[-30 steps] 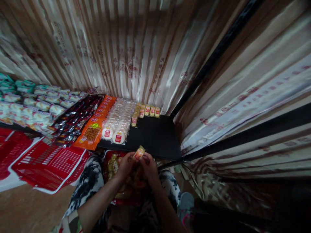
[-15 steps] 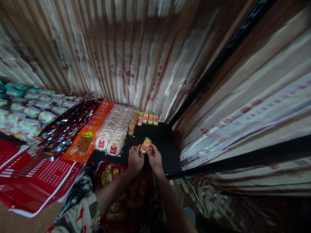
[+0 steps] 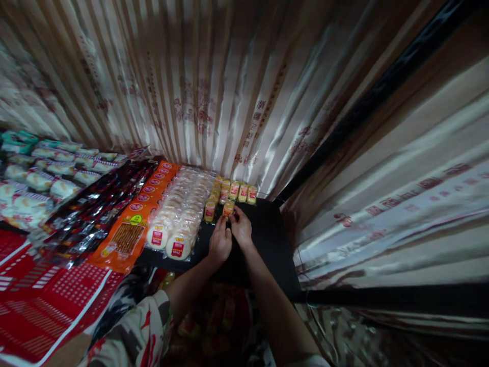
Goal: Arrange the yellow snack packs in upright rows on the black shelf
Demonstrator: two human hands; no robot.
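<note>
Between the fingertips of both hands is a small yellow snack packet point(image 3: 228, 208) with a red label, held upright at the black shelf point(image 3: 263, 234). My left hand point(image 3: 220, 241) is closed on its lower left side. On its right side, the fingers of my right hand point(image 3: 240, 226) pinch it. Just left of it stands a similar yellow packet point(image 3: 210, 210), and several more packets point(image 3: 243, 192) line the back of the shelf. Whether the held packet touches the shelf I cannot tell.
Left of the packets lie rows of clear-wrapped white round crackers point(image 3: 179, 246), then orange snack bags point(image 3: 126, 237) and dark shiny packs point(image 3: 95, 204). A red basket point(image 3: 53, 290) is at lower left. Below my arms, more packets point(image 3: 214, 321) sit in shadow. Pleated curtain point(image 3: 214, 102) hangs behind.
Both hands have moved forward with the yellow packet, from over the shelf's front part to beside the standing row. The view has shifted slightly.
</note>
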